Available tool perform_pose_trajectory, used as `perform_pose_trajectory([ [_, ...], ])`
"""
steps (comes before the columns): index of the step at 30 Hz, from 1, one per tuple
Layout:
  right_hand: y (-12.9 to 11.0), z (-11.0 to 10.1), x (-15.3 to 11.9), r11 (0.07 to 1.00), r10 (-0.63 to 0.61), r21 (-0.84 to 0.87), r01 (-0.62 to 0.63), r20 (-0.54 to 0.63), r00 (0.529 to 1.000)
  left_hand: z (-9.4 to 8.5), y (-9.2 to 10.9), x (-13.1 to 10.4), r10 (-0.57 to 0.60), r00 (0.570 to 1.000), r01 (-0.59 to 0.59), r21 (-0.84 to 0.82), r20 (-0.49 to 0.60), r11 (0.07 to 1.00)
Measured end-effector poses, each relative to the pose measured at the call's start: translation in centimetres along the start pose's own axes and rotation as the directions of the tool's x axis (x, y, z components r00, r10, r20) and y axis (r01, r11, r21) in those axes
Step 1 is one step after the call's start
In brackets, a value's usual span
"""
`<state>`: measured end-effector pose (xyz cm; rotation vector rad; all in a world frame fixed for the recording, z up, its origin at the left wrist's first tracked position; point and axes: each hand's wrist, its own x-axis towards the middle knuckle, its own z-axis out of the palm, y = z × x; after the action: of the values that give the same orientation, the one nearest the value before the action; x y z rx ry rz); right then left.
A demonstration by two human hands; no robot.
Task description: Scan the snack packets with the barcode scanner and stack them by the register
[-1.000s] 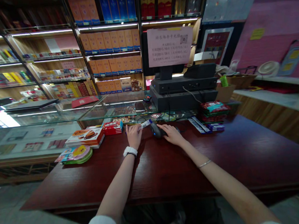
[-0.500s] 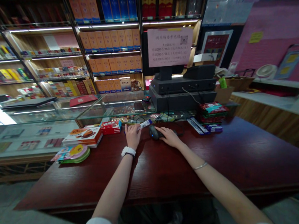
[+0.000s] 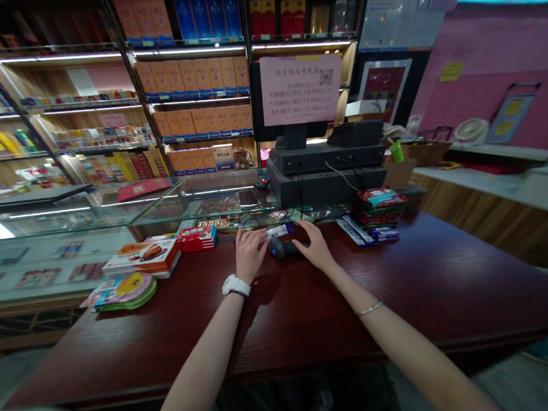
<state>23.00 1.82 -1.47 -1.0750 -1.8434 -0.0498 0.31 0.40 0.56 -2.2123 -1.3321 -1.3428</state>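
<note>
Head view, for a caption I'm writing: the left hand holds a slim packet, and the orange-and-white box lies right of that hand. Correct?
The side is wrong: in the head view, the orange-and-white box lies left of the left hand, which does hold a slim packet.

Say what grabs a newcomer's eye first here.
Probably the pale pink paper sign on the dark monitor, upper centre. Behind, to its left, rows of orange upright boxes line lit wooden shelves. Below, the left hand holds a slim white and purple packet beside a black handheld scanner, over the dark red wooden table.
</note>
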Motion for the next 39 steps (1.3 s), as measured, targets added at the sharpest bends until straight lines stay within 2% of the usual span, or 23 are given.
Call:
perform_pose_trajectory([
  [4, -0.6, -0.6, 0.2, 0.996, -0.072, -0.048, 0.075, 0.060, 0.996, 0.2, 0.6, -0.2, 0.092, 0.995, -0.091, -0.019, 0.039, 0.996],
  [7, -0.5, -0.7, 0.2, 0.993, -0.092, -0.070, 0.096, 0.059, 0.994, 0.3, 0.7, -0.3, 0.130, 0.989, -0.129, -0.021, 0.066, 0.991],
  [12, -0.2, -0.7, 0.2, 0.991, -0.103, -0.079, 0.107, 0.049, 0.993, 0.3, 0.9, -0.4, 0.105, 0.990, -0.105, -0.004, 0.093, 0.994],
  [18, -0.3, -0.6, 0.2, 0.993, -0.106, -0.036, 0.110, 0.103, 0.989, 0.8, 0.7, -0.7, 0.087, 0.990, -0.088, -0.003, 0.111, 0.996],
  [21, -0.2, -0.1, 0.2, 0.997, -0.072, 0.031, 0.069, 0.091, 0.993, 0.9, 0.6, -0.7, 0.071, 0.994, -0.070, -0.008, 0.082, 0.997],
  [24, 0.1, 0.3, 0.3, 0.989, 0.024, 0.142, -0.029, 0.043, 0.999, 0.7, 0.7, -0.6, 0.064, 0.998, -0.064, 0.005, 0.026, 0.998],
  [29, 0.5, 0.8, 0.3, 0.941, 0.160, 0.295, -0.165, 0.041, 0.986, 0.2, 0.8, -0.5, 0.159, 0.986, -0.162, 0.066, 0.057, 0.985],
  [32, 0.6, 0.9, 0.2, 0.924, 0.187, 0.325, -0.201, 0.075, 0.980, 0.2, 0.6, -0.6, 0.162, 0.984, -0.168, 0.077, 0.080, 0.983],
  [39, 0.3, 0.6, 0.4, 0.928, 0.192, 0.303, -0.217, 0.108, 0.975, 0.2, 0.3, -0.5, 0.087, 0.990, -0.092, 0.031, 0.114, 0.995],
])
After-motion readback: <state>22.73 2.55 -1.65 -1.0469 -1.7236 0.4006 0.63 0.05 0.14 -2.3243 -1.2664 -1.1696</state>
